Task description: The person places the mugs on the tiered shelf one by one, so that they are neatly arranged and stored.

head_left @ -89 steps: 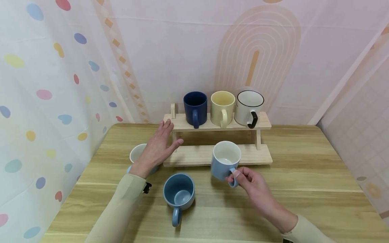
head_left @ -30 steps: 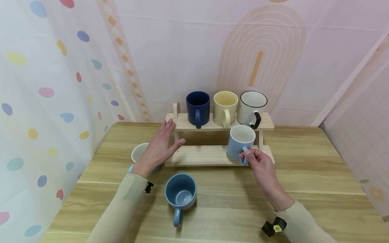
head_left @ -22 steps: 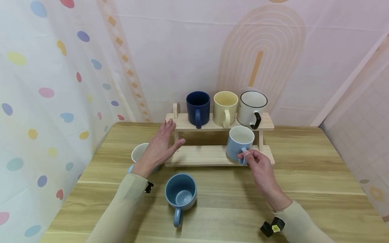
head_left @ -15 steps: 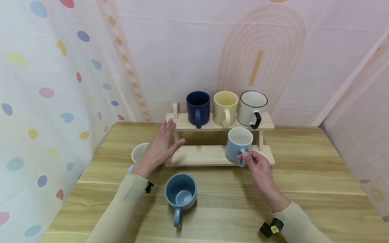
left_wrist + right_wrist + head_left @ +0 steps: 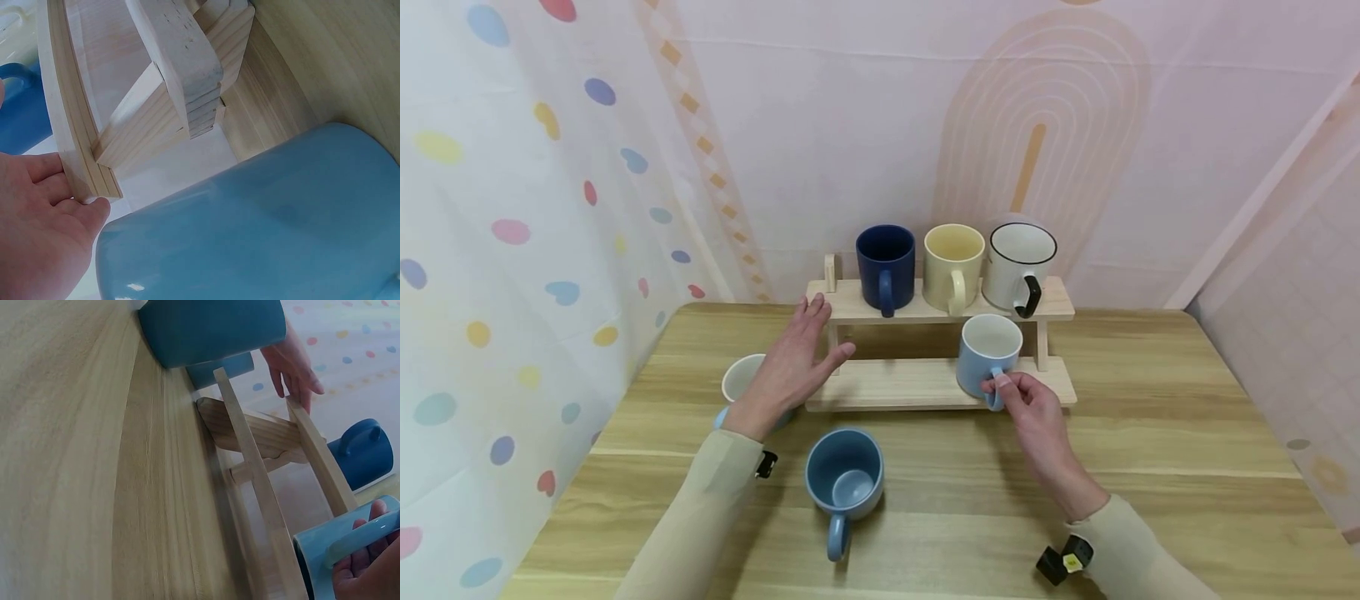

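My right hand (image 5: 1037,425) pinches the handle (image 5: 995,396) of a light blue mug (image 5: 977,367) with a white inside. The mug is upright at the right part of the lower shelf (image 5: 895,383) of a two-tier wooden rack. In the right wrist view, my fingers wrap the handle of that mug (image 5: 319,540), whose base is close to the shelf board; contact is hard to judge. My left hand (image 5: 786,371) touches the left end of the upper shelf (image 5: 842,300), fingers extended and thumb spread. The left wrist view shows its fingertips against the shelf end (image 5: 94,178).
On the upper shelf stand a navy mug (image 5: 886,267), a pale yellow mug (image 5: 953,267) and a white black-rimmed mug (image 5: 1018,267). A grey-blue mug (image 5: 845,475) is on the table (image 5: 1150,417) in front. Another white-lined mug (image 5: 741,379) is partly hidden behind the left hand.
Over three seconds, my right hand has carried the light blue mug from in front of the rack to its lower shelf; lately the mug has shifted slightly left and down. My left hand has stayed put.
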A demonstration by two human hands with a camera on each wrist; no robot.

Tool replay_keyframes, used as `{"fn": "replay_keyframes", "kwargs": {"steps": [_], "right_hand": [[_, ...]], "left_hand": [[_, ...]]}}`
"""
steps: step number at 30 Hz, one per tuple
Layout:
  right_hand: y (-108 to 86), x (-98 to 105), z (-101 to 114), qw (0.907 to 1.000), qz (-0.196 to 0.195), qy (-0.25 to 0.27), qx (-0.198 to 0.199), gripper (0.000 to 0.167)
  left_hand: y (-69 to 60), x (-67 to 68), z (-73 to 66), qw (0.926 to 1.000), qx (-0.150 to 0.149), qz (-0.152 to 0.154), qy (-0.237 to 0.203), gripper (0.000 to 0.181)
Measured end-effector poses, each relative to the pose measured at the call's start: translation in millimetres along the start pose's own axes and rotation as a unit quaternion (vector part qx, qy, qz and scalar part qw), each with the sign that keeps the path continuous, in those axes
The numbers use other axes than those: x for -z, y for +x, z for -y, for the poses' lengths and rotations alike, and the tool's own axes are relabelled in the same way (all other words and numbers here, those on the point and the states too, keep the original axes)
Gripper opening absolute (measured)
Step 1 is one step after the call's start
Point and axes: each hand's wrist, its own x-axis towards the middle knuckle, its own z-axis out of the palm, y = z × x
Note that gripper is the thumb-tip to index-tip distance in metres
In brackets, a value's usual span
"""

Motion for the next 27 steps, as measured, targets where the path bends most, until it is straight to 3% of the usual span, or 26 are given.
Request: {"fn": "replay_keyframes", "kwargs": {"steps": [11, 20, 27], "right_hand": [[0.6, 1, -4, 0.9997, 0.019, -0.016, -0.001, 0.029], [-1.9, 15, -2, 0.9955, 0.071, -0.062, -0.013, 0.043], [-14.6, 27, 7, 0.9944, 0.063, -0.085, -0.007, 0.042]], "left_hand": [[-0.1, 0.7, -0.9, 1.0, 0.004, 0.002, 0.004, 0.09], [-1.5, -0.8, 1.0, 1.0, 0.001, 0.001, 0.001, 0.092], [-0.9, -0.3, 0.9, 1.0, -0.004, 0.001, -0.001, 0.091]]}}
